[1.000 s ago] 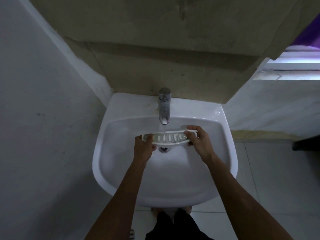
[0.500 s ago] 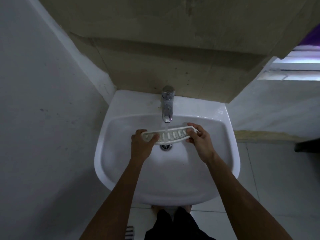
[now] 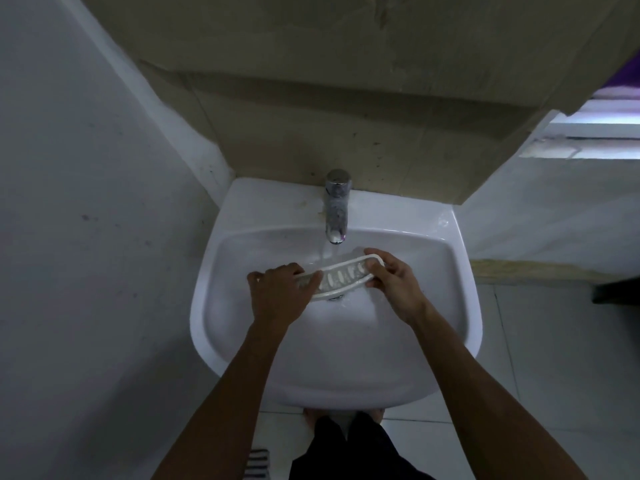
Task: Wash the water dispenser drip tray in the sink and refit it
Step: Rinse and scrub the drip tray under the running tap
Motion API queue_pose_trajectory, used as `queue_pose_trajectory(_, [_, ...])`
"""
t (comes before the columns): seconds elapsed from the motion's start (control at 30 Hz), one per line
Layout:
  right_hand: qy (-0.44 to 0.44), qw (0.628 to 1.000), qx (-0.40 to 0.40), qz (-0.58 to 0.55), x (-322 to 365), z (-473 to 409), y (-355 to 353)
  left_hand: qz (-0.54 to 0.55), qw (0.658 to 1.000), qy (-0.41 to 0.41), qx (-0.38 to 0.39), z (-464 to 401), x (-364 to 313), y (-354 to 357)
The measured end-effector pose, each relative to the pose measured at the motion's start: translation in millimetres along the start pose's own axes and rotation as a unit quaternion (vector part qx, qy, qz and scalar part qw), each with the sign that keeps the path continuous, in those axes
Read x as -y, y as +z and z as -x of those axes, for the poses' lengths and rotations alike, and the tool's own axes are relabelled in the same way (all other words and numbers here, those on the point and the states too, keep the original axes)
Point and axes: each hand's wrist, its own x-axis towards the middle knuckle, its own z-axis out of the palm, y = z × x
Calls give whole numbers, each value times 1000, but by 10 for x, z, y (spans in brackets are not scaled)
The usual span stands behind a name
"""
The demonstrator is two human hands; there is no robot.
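The white slotted drip tray (image 3: pixel 341 278) is held over the bowl of the white sink (image 3: pixel 221 362), tilted with its right end higher. Water runs from the chrome tap (image 3: pixel 336 209) onto the tray's left half. My left hand (image 3: pixel 277 296) grips the tray's left end, fingers curled over its rim. My right hand (image 3: pixel 394 282) pinches the right end between thumb and fingers. The drain under the tray is mostly hidden.
A grey wall runs close along the left of the sink. A beige tiled wall rises behind the tap. White floor tiles lie to the right, with a dark object (image 3: pixel 616 292) at the right edge. My feet and dark trousers show below the basin.
The tray has tilted, left end lower and right end raised. My left hand has slid further over the tray's left end. The water keeps running.
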Motion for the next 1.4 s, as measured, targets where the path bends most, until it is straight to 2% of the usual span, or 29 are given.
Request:
queue_pose_trajectory(0.13, [13,1000,20,-10,29,2,56,7,997,6,80,-6,-54,-47])
queue_pose_trajectory(0.3, [62,997,-2,-40,19,-17,160,16,995,-30,96,8,-5,-124])
queue_pose_trajectory(0.47, [117,990,39,-68,-50,-1,299,43,991,-83,100,74,79,-90])
queue_pose_trajectory(0.87, [58,998,11,-36,74,12,306,108,980,-91,139,-10,-68,-109])
queue_pose_trajectory(1.07, [56,997,54,-24,169,111,288,182,965,-56,181,-36,-191,-77])
queue_pose_trajectory(1.4, [75,993,88,-7,175,188,358,180,953,-46,238,-1,-137,-22])
